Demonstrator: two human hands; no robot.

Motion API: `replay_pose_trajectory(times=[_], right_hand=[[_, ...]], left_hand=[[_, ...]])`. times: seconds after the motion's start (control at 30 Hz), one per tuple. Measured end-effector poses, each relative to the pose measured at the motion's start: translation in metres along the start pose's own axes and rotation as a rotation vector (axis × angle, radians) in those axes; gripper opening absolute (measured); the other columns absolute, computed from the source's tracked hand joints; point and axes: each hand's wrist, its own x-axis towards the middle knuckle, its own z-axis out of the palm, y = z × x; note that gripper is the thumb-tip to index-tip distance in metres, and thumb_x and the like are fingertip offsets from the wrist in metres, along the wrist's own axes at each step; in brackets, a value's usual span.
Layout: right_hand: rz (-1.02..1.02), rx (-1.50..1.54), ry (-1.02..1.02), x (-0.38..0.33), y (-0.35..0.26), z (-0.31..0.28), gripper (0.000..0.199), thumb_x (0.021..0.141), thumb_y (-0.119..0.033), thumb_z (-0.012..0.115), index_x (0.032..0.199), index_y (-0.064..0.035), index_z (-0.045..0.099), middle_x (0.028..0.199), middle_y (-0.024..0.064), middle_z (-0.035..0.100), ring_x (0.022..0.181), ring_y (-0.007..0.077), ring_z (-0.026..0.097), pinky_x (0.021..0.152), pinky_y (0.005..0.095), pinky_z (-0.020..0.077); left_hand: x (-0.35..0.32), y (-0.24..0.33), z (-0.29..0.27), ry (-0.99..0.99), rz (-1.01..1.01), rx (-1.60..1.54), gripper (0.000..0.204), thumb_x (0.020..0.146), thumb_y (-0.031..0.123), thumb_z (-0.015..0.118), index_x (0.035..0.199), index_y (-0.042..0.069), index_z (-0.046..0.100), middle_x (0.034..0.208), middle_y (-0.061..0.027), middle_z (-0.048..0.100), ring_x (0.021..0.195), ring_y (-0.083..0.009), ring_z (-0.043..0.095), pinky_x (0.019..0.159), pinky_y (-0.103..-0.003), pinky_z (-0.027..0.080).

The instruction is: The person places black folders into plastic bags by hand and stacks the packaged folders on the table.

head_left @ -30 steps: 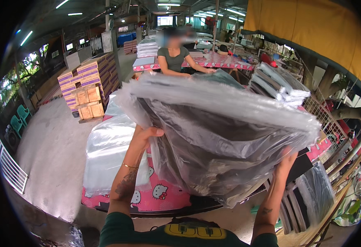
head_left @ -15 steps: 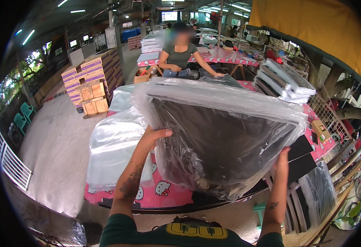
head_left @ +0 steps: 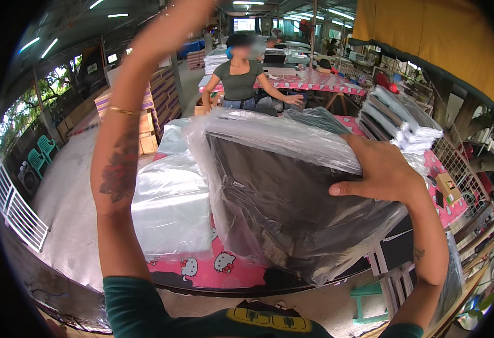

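Two hands, well apart: your left hand [head_left: 168, 35] is raised to the top edge of view, blurred and cut off, so its grip cannot be told; your right hand [head_left: 385, 169] rests on the dark bundle [head_left: 280, 188], its thumb spread away from the fingers.
Plastic wrap: cloudy and bunched along the bundle's far edge, under your right fingers; clear and creased over the dark face, where your thumb lies.
Bundle's place: in front of you on the pink-clothed table [head_left: 207, 276], its near corner reaching the table's front edge.
Left of the bundle: a stack of clear plastic sheets [head_left: 171, 225], just beside it, beneath your raised forearm.
Far side: a co-worker [head_left: 238, 84] stands facing you, one hand [head_left: 293, 99] held out above a second dark wrapped pile [head_left: 317, 119].
Right side: a stack of wrapped bundles [head_left: 399, 112] stands past your right hand; a small cardboard box [head_left: 448, 188] sits nearer on the cloth.
Floor: a green stool [head_left: 365, 291] stands near your right elbow; two green chairs [head_left: 36, 160] are well off to your left, and stacked cartons [head_left: 165, 101] show behind your left forearm.
Overhead: a yellow tarp [head_left: 444, 50] hangs at upper right.
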Motion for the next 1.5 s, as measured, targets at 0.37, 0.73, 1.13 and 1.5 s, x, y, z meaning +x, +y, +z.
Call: replay_pose_trajectory(times=[0.37,0.73,1.13,1.5], right_hand=[[-0.028,0.059,-0.052,-0.003,-0.001,0.003,0.080,0.076,-0.058,0.065,0.127,0.0010,0.046,0.113,0.0216,0.060,0.107,0.0373,0.058,0.092,0.0428,0.0445],[0.340,0.185,-0.031,0.007,0.012,0.000,0.056,0.099,-0.047,0.033,0.125,-0.0025,0.054,0.126,0.0206,0.054,0.125,0.0318,0.045,0.106,0.0394,0.0336],[0.497,1.476,0.912,-0.122,0.067,0.221,0.061,0.097,-0.045,0.041,0.139,-0.0006,0.036,0.136,0.0158,0.046,0.125,0.0298,0.044,0.106,0.0392,0.0341],[0.635,1.110,0.664,-0.165,0.049,0.256,0.077,0.085,-0.056,0.059,0.134,0.0006,0.040,0.121,0.0119,0.051,0.111,0.0220,0.048,0.094,0.0368,0.0406]], left_hand=[[-0.030,0.004,0.071,-0.869,-0.306,-0.154,0.083,0.089,0.071,0.008,0.143,0.013,0.032,0.146,-0.0141,0.033,0.137,-0.0289,0.027,0.112,-0.042,0.016],[-0.031,0.017,0.061,-0.960,-0.546,-0.061,0.079,0.089,0.073,0.012,0.140,0.022,0.044,0.133,-0.0180,0.051,0.115,-0.0306,0.051,0.099,-0.037,0.037],[-0.281,-0.072,0.207,0.693,-0.839,-1.621,0.073,0.096,0.053,0.036,0.144,0.000,0.023,0.144,-0.0173,0.034,0.135,-0.0250,0.030,0.111,-0.039,0.024],[-0.309,-0.027,0.249,-0.041,-0.846,-0.852,0.069,0.093,0.048,0.051,0.136,-0.004,0.037,0.134,-0.0138,0.048,0.125,-0.0220,0.043,0.101,-0.037,0.036]])
